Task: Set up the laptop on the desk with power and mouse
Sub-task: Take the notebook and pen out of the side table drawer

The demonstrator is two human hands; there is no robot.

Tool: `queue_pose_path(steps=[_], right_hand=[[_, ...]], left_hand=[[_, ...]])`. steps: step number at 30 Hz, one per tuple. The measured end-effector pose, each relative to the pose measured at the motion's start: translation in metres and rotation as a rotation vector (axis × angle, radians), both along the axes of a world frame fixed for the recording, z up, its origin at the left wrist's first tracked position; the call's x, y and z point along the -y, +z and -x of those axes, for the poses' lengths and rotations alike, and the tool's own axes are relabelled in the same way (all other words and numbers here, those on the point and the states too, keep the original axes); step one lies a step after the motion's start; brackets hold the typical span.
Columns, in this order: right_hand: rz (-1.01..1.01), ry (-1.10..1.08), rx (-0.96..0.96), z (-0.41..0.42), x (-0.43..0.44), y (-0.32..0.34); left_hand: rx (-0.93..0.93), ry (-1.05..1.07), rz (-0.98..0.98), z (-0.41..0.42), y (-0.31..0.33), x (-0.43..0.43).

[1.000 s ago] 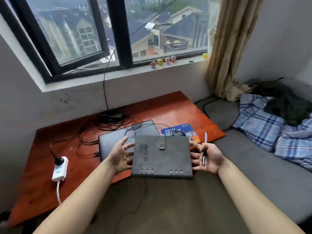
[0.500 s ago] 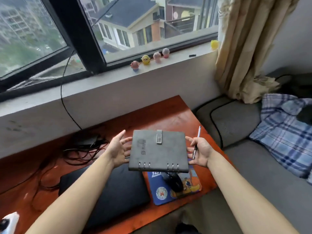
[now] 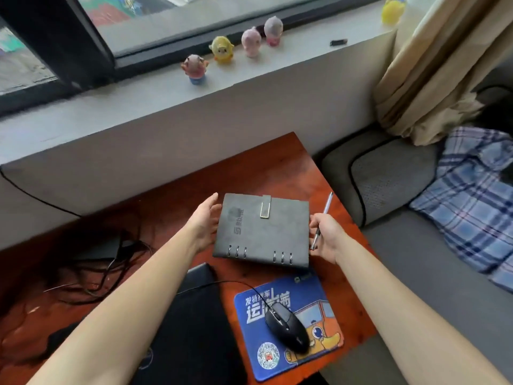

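A binder (image 3: 263,229) is held between the flat-palmed left hand (image 3: 204,226) and the right hand (image 3: 327,240), which grips a pen (image 3: 327,208). Nearer than the binder, the closed laptop (image 3: 194,329) and mouse (image 3: 287,326) are seen. Desk-clearing is judged underway, and the binder needs setting aside next.

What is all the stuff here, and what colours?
notebook: 1, dark grey, held over the desk
pen: 1, silver, in the right hand
mouse: 1, black, on the mouse pad
mouse pad: 1, blue, desk's right part
laptop: 1, black, closed, left of the mouse pad
cables: tangle, black, desk's left side
desk: 1, red-brown, below the windowsill
toy figures: 5, pink and yellow, on the windowsill
curtain: 1, beige, windowsill's right end
blanket: 1, blue plaid, on the grey sofa
left hand: 1, open against the notebook's left edge
right hand: 1, grips the pen beside the notebook
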State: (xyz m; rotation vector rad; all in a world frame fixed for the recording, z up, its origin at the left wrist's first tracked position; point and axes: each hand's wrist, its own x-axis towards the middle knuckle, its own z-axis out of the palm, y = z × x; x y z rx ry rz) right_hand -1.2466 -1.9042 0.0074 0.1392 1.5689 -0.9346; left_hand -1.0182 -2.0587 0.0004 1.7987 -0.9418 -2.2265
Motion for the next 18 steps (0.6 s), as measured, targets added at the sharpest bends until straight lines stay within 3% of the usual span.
queue_pose_path(steps=[6,12,18], right_hand=[[-0.019,-0.033,0.109,-0.010,-0.007,-0.023],[-0.025,-0.168,0.217,-0.024,-0.014,-0.036],[-0.113,-0.029,0.178,-0.004,-0.030,-0.039]], left_hand=[[0.048,-0.178,0.183,0.041,-0.013,0.040],[0.268,-0.642,0.594,0.080,-0.022,0.074],[0.282,-0.855,0.669,0.110,-0.031,0.072]])
